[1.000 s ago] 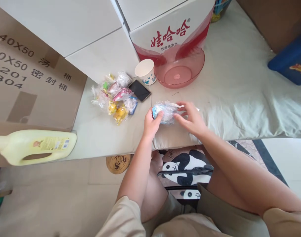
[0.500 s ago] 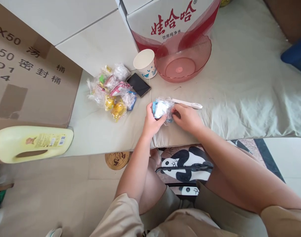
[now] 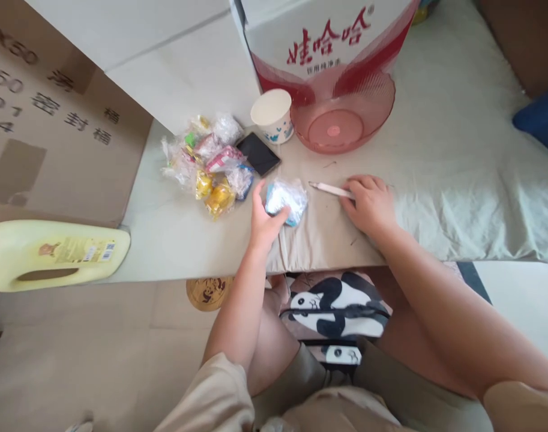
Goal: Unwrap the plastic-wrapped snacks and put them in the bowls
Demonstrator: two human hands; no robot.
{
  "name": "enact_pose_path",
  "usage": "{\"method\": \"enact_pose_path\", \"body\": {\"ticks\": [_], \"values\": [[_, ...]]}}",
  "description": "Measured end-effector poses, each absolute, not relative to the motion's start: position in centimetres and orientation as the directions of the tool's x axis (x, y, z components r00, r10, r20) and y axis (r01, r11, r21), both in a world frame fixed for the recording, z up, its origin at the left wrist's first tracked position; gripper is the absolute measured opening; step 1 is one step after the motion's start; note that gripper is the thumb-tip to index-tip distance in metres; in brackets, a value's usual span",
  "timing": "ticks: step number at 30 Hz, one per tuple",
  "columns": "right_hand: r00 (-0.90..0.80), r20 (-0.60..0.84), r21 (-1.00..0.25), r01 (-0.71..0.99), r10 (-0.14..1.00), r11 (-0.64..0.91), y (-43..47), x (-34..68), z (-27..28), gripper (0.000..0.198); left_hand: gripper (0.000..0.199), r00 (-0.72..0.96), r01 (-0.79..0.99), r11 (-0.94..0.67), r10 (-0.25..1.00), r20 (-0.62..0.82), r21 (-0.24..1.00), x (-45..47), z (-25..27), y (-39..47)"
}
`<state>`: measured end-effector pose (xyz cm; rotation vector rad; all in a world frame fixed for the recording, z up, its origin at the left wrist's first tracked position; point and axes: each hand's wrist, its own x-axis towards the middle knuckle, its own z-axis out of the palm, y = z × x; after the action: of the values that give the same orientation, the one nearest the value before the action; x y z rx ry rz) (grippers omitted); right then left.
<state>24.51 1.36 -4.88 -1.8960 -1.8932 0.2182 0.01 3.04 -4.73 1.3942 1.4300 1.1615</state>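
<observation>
My left hand (image 3: 265, 221) grips a small blue-and-silver packet in clear, shiny plastic wrap (image 3: 287, 201), thumb across its front and fingers along its left side. It is at the front part of the cloth-covered surface (image 3: 210, 246). To the right, my right hand (image 3: 370, 203) is closed over the right end of a slim white pen-shaped tool (image 3: 331, 190). The narrow tip of this tool points left towards the packet, apart from it. Its exact kind cannot be made out, and my fingers hide its other end.
Left of the packet lies a pile of wrapped packets (image 3: 219, 159) beside a black phone (image 3: 258, 154). Behind stand a paper cup (image 3: 272, 117), a pink ribbed bowl (image 3: 341, 144) and a white-and-red carton (image 3: 274, 36). A yellow jug (image 3: 116, 246) and a cardboard box (image 3: 75, 156) are at the left.
My right hand has left the packet and moved right, taking hold of the white tool. My left hand still has the packet, now slightly further left in view.
</observation>
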Motion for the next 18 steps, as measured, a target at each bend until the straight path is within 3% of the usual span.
{"method": "enact_pose_path", "body": {"ticks": [4,7,13,18], "values": [[0.066,0.139,-0.566,0.824,0.988,0.025,0.8,24.1,-4.1,0.033,0.089,-0.010,0.229,0.023,1.000,-0.022,0.973,-0.1,-4.9,2.6],[-0.029,0.126,-0.702,0.704,0.992,0.110,0.1,22.7,-3.5,0.040,0.095,-0.004,0.230,0.038,0.999,-0.038,0.972,0.1,-5.2,2.5],[-0.159,0.033,-0.562,0.814,0.987,0.150,-0.2,21.1,-3.2,0.042,0.096,-0.010,0.304,0.001,1.000,0.002,0.953,-0.1,-5.7,2.7],[-0.157,-0.013,-0.554,0.823,0.987,0.124,-1.1,23.8,-2.8,0.035,0.091,0.006,0.365,-0.040,0.999,0.040,0.930,-0.7,-6.0,3.3]]}}
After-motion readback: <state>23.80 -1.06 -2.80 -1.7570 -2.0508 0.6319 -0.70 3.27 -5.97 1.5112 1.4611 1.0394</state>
